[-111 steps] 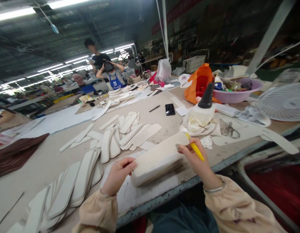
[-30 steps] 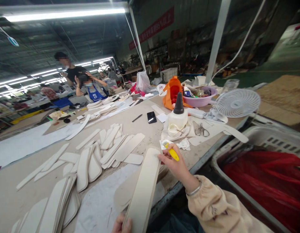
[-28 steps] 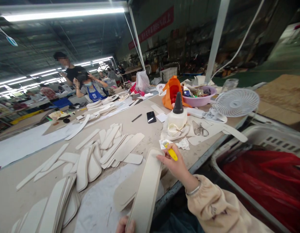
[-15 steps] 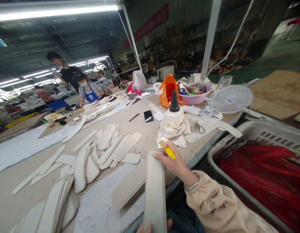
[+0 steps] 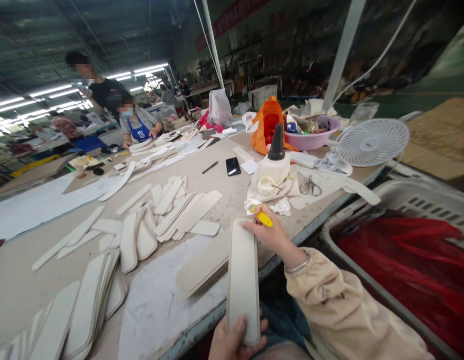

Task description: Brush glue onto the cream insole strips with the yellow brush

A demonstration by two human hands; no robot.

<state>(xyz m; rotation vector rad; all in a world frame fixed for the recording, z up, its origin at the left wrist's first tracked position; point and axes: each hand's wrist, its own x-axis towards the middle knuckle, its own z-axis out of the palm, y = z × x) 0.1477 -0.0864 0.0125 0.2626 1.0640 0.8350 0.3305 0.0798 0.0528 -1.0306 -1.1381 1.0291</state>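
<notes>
A long pale rounded panel [image 5: 244,275] lies lengthwise between my hands at the table's near edge. My left hand [image 5: 232,336] grips its lower end, thumb on top and fingers beneath. At the far end, my right hand [image 5: 271,231] has its thumb on the panel's top face. It also holds a small yellow tool [image 5: 262,216], whose working end I cannot make out. Just left of the panel rests a stack of similar pieces [image 5: 201,270] on a white sheet [image 5: 152,305]. More pale panels [image 5: 87,305] lie in loose heaps further left.
Beyond my right hand stand a black-capped bottle [image 5: 277,142], scissors [image 5: 310,187], a phone [image 5: 233,166], an orange bag [image 5: 260,130], a purple basin [image 5: 310,140] and a white fan [image 5: 371,142]. A basket [image 5: 382,197] with red material is at right. Two people stand across the table.
The view has tilted down and shifted left. More of my left hand and the panel's near end now show. Both hands keep their hold on the panel, and the yellow tool stays in my right.
</notes>
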